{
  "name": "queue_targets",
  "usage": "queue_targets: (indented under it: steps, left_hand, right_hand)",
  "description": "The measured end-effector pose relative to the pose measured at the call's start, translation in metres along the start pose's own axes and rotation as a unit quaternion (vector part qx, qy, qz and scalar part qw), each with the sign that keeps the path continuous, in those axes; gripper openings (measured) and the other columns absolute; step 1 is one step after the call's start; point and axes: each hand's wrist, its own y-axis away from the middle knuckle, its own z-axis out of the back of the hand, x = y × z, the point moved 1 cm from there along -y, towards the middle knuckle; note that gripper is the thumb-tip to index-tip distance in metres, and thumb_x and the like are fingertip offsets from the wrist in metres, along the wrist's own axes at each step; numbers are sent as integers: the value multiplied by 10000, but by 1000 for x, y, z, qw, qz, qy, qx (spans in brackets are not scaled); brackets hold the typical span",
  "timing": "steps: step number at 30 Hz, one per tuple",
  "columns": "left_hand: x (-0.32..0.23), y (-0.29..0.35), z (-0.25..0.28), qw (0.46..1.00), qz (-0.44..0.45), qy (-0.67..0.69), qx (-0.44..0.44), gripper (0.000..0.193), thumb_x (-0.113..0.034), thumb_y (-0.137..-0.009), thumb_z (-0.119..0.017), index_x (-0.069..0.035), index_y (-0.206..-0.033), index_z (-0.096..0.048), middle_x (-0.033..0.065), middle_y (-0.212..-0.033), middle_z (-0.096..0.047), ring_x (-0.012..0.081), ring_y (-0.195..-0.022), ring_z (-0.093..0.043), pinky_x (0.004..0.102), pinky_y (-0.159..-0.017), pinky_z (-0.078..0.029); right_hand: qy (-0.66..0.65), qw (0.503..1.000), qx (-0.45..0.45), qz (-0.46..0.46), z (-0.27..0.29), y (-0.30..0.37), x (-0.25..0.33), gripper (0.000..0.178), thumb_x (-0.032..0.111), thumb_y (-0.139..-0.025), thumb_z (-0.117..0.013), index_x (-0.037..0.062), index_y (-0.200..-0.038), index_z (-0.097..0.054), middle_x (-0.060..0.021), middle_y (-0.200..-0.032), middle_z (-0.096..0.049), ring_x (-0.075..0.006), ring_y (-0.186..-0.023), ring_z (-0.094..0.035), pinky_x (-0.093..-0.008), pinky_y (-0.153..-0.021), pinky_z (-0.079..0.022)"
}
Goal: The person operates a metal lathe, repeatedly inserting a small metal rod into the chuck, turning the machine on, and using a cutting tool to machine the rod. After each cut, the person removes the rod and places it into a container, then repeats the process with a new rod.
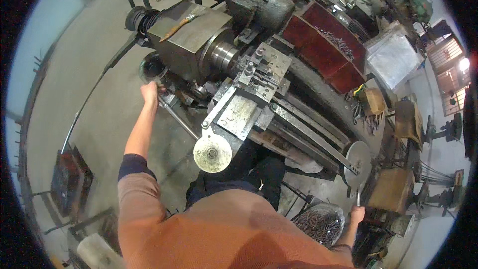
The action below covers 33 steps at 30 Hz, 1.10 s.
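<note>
A small metal lathe stands before me, with its spindle nose (224, 56) on the headstock (185, 45) and a tool post (271, 65) beside it. My left hand (150, 92) is closed at the headstock's near left side, by the upper end of a metal bar (181, 120); what its fingers grip is hidden. At the bed's right end, my right hand (357, 214) is wrapped round the handle (358, 198) of a grey handwheel (357, 164). Neither hand touches the worn round disc (212, 153) on the cross slide's near end.
A wooden-handled brush (178, 28) lies on the headstock, with a motor (264, 10) behind. Small metal pieces lie in a dark red divided tray (303, 45). A basin (342, 216) of small dark parts stands by my right forearm. A long rod (94, 92) slants at left.
</note>
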Motion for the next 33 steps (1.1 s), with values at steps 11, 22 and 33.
queue_targets:
  steps: [11, 22, 33]
  left_hand:
    - [7, -16, 1, 998, -47, 4, 28, 148, -36, -728, -458, 96, -721, -526, 164, -614, -582, 229, -457, -575, 316, -399, -450]
    - [2, -4, -10, 999, -40, -9, 11, 161, -37, -724, -470, 105, -696, -540, 164, -589, -583, 235, -454, -581, 323, -408, -473]
    - [71, -83, 54, 992, -54, -30, 111, 328, -273, -777, -580, 9, -943, -595, 115, -802, -630, 209, -720, -613, 370, -603, -477]
  right_hand:
    - [-69, 996, 41, -49, 55, 96, 78, 388, 282, -634, -561, -55, -823, -608, -278, -875, -599, -420, -863, -571, -477, -770, -442]
    - [122, 992, 26, -13, 64, -16, 77, 311, 304, -700, -547, 58, -881, -609, -150, -966, -623, -334, -929, -580, -488, -771, -437]
    - [-39, 981, -179, 58, 10, 48, 80, 733, 323, -636, -652, 40, -1265, -402, -180, -1286, -424, -365, -1205, -362, -441, -972, -346]
